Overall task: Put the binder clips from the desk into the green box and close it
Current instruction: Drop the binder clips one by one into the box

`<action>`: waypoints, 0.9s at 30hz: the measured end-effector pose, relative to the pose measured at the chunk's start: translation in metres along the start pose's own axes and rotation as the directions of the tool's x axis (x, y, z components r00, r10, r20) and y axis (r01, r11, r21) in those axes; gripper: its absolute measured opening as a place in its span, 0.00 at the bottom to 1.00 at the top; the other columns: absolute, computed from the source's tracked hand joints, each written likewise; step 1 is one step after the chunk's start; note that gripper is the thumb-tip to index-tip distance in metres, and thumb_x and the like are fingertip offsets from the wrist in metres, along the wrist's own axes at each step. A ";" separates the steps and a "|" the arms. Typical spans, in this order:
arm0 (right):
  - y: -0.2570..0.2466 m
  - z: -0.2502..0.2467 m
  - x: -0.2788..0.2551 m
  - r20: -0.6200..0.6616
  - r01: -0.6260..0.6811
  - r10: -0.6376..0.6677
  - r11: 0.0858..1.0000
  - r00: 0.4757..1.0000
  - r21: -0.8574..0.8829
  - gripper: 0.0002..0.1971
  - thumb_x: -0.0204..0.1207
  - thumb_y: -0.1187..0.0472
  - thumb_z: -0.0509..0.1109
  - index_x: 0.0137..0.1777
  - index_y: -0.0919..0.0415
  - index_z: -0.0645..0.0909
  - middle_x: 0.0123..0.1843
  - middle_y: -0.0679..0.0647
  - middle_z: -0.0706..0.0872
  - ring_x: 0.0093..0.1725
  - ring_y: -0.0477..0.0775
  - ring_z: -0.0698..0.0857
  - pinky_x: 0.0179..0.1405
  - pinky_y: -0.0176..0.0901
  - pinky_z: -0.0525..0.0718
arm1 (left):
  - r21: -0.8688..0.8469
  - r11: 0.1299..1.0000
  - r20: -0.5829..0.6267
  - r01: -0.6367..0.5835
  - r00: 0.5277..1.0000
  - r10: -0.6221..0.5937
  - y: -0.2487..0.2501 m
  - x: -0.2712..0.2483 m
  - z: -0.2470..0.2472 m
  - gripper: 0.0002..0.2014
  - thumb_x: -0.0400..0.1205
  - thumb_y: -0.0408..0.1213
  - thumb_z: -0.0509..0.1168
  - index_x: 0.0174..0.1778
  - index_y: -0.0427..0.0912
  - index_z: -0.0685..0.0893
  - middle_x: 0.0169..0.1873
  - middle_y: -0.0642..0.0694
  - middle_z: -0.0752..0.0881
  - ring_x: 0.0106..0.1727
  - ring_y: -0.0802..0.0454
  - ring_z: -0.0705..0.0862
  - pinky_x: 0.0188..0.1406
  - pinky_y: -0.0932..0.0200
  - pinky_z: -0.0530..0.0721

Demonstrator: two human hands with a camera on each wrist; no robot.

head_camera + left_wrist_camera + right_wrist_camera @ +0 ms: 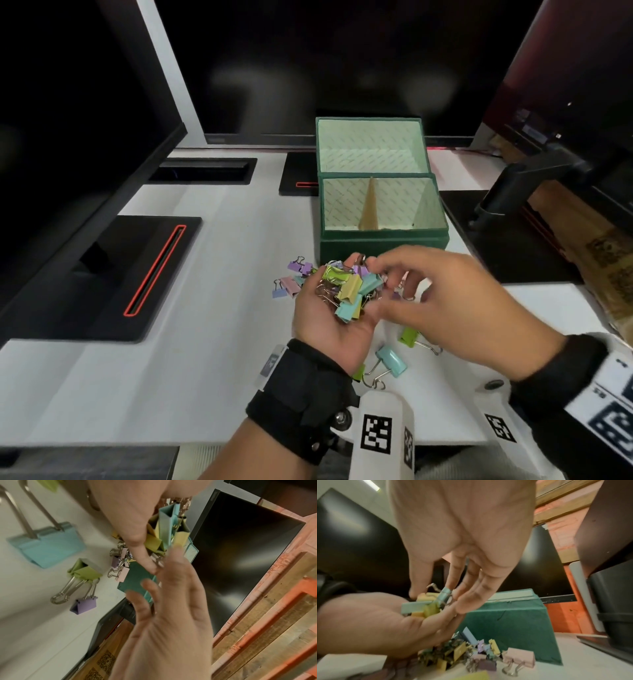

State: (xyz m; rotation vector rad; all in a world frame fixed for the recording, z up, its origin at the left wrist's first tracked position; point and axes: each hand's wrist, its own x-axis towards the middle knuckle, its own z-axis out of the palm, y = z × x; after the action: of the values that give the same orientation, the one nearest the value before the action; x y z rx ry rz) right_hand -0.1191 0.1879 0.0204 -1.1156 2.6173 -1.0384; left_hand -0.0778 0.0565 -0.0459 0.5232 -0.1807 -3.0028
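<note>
Left grip (329, 322) cupped round binder clips (350, 292), right grip (455, 308) slack-fingered above (green box (383, 245) open behind, monitor (342, 68) beyond)

Your left hand (325, 325) lies palm-up, cupped round binder clips (352, 291); your right hand (462, 301) hovers over it, fingers loose

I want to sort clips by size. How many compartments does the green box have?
2 in the green box: the left compartment and the right compartment, split by a cardboard divider. Both look empty; none seems hidden.
</note>
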 end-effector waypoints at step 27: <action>0.019 0.015 0.001 -0.093 -0.035 0.052 0.983 0.994 0.178 0.01 0.77 0.52 0.71 0.45 0.45 0.82 0.35 0.46 0.87 0.36 0.46 0.85 0.38 0.45 0.86 | 0.004 1.000 -0.043 -0.016 0.999 0.016 -0.002 -0.004 0.000 0.20 0.87 0.44 0.57 0.60 0.29 0.82 0.64 0.29 0.83 0.68 0.32 0.81 0.50 0.34 0.88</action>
State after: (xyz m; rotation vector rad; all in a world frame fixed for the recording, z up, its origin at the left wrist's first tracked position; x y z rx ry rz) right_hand -0.1265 0.1883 -0.0032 -0.9877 2.5479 -1.3167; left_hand -0.0742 0.0589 -0.0448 0.5839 -0.1867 -2.9732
